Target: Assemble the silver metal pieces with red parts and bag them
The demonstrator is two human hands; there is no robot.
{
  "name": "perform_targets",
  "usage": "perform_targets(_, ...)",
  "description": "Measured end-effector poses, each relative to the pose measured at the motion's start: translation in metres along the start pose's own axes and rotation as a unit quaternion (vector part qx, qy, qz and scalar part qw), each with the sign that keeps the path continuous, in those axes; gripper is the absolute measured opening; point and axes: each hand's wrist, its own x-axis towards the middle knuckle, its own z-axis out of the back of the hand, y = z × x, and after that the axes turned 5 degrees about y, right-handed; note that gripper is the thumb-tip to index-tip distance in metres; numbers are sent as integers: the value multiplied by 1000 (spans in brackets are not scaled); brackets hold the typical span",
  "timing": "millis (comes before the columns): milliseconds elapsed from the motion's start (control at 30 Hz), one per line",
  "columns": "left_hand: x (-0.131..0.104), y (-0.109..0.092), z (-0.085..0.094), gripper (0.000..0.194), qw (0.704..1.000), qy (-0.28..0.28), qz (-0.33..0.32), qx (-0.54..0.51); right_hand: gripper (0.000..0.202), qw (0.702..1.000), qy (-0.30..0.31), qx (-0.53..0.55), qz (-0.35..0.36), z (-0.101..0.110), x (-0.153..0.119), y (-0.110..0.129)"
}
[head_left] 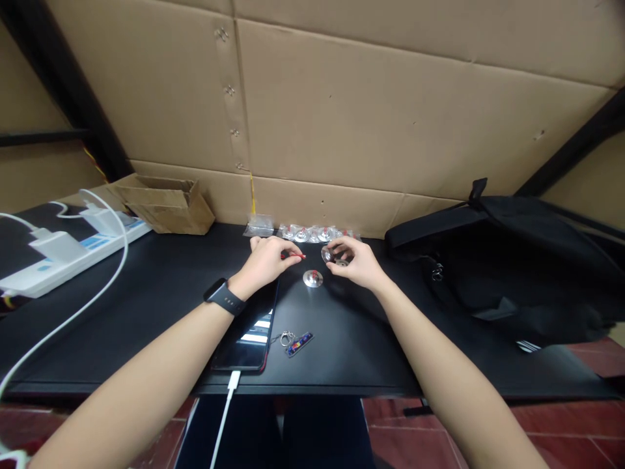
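My left hand [273,257], with a dark watch on its wrist, pinches a short red cord [299,256] between thumb and fingers. Held by its edge in my right hand [356,260] is a shiny finger cymbal [327,254], turned on its side. Another finger cymbal [313,279], silver with a red loop on top, lies on the black table [342,345] between and just below my hands. A further small round metal piece [341,262] shows partly behind my right fingers. Cord and held cymbal are apart.
Several bagged cymbals [301,234] and a clear bag [260,225] line the back. Left are a cardboard box [170,202] and a power strip [92,251] with white cables. A phone [244,342] and keychain [299,344] lie in front; a black bag [517,260] sits right.
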Motion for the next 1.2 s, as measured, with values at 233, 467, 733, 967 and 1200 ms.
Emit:
perform_targets(233,-1,-7,-5,15,996,-36,0,-85,37,991,-69,104,42,-25,-1,28)
perform_targets(467,1,-14,-14,14,967,-96,-31,-234,34,979,-115,155,61,-39,-5,43)
perform_targets(733,-2,-20,-15,14,955,-70,-24,-286,36,980,-133,128,70,-43,-8,54)
perform_targets(967,-3,-22,-12,13,966,-63,-36,-249,37,980,-137,123,70,-42,-8,54)
perform_targets(1200,-5,-21,-7,13,973,-89,-34,-209,35,985,-102,117,77,-39,-9,54)
